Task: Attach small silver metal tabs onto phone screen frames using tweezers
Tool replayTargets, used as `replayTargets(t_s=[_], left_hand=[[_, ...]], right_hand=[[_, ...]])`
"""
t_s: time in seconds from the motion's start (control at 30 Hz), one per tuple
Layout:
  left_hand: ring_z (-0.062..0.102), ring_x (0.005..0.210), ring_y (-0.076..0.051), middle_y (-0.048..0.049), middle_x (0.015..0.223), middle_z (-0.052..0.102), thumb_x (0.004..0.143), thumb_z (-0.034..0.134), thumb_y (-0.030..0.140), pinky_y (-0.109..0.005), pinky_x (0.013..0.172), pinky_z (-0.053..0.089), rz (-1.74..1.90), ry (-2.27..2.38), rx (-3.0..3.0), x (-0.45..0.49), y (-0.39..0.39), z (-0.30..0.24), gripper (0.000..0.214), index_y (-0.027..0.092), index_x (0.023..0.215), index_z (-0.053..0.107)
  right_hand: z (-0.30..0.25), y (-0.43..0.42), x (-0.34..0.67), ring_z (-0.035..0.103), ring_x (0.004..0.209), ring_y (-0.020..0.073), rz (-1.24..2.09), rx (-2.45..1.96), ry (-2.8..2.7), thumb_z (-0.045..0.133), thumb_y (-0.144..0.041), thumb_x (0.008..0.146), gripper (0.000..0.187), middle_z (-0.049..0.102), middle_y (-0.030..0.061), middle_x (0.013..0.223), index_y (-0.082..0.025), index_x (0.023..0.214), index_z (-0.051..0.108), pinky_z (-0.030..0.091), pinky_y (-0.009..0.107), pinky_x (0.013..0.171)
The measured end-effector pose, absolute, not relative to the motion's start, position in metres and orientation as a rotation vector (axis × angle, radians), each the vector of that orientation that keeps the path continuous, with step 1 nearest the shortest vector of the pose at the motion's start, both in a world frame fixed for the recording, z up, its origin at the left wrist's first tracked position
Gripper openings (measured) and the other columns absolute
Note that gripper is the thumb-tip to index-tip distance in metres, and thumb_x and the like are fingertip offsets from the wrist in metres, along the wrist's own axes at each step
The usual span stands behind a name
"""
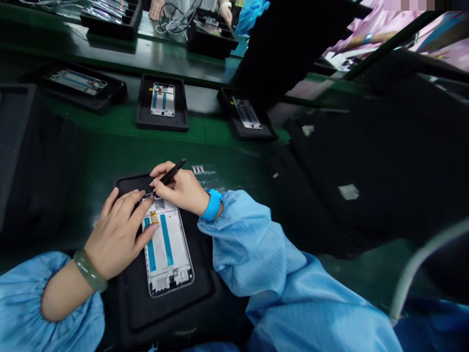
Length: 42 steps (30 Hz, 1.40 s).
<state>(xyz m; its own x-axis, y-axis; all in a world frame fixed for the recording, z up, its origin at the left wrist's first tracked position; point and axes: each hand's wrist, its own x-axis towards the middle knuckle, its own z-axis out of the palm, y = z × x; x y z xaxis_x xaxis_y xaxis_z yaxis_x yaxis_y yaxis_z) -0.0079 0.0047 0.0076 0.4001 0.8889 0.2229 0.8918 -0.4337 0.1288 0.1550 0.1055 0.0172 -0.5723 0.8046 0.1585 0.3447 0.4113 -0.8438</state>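
Note:
A phone frame [161, 252] with two blue strips and an orange flex cable [154, 217] lies in a black tray [135, 310] before me. My left hand [122, 225] rests over its upper left side, fingers spread and fingertips on the top edge. In my right hand [185, 190] is a black pen-like tool [174, 172], pinched between thumb and fingers. The tool slants down toward the frame's top edge; its tip is hidden by my fingers. Right of that hand lies a clear sheet [207, 177] with small pale pieces.
Phone frames lie in black trays at the back left [78, 83], back middle [163, 100] and back right [247, 112]. Black tray stacks rise at left [22, 161] and right [340, 161]. Behind, a raised ledge holds black bins [110, 29] and cables. Other people's hands [157, 9] show beyond.

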Motion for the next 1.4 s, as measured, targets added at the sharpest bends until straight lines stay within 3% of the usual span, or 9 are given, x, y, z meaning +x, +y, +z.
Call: replayTargets(t_s=[0.27,0.47,0.8,1.27,1.4], left_hand=[[0.047,0.115,-0.029,-0.0143,0.121,0.053,0.083,0.046,0.041,-0.054,0.105,0.026,-0.462,-1.693,-2.631,-0.008,0.005,0.007,0.047,0.017,0.123,0.047],[0.047,0.115,-0.029,-0.0144,0.119,0.053,0.083,0.047,0.042,-0.053,0.106,0.024,-0.451,-1.69,-2.629,-0.008,0.006,0.007,0.047,0.015,0.12,0.049],[0.046,0.117,-0.028,-0.014,0.123,0.051,0.085,0.045,0.043,-0.053,0.107,0.024,-0.422,-1.664,-2.634,-0.008,0.004,0.01,0.047,0.016,0.123,0.047],[0.045,0.117,-0.028,-0.0144,0.123,0.051,0.085,0.045,0.042,-0.053,0.106,0.024,-0.42,-1.643,-2.622,-0.008,0.004,0.008,0.048,0.015,0.124,0.045],[0.046,0.116,-0.028,-0.015,0.121,0.051,0.085,0.044,0.042,-0.053,0.106,0.024,-0.406,-1.624,-2.616,-0.007,0.004,0.009,0.048,0.013,0.123,0.046]], right_hand=[[0.024,0.105,0.154,0.061,0.073,0.0107,0.986,-0.921,-2.233,0.049,-0.02,0.08,0.016,0.062,0.0,0.085,-0.018,0.095,0.054,0.049,0.023,0.071],[0.029,0.101,0.152,0.061,0.083,0.013,0.812,-0.767,-2.422,0.045,-0.018,0.083,0.016,0.064,0.0034,0.092,-0.017,0.096,0.054,0.048,0.025,0.077],[0.013,0.107,0.158,0.062,0.083,0.0117,1.122,-0.875,-2.109,0.052,-0.026,0.082,0.015,0.063,0.0018,0.092,-0.018,0.094,0.055,0.051,0.023,0.073],[0.015,0.104,0.157,0.063,0.081,0.0107,1.006,-0.813,-2.174,0.05,-0.025,0.084,0.016,0.065,0.0025,0.092,-0.016,0.096,0.056,0.051,0.021,0.071],[0.015,0.104,0.154,0.063,0.086,0.0119,0.878,-0.744,-2.261,0.049,-0.024,0.085,0.017,0.065,0.004,0.096,-0.015,0.097,0.057,0.05,0.023,0.079]])
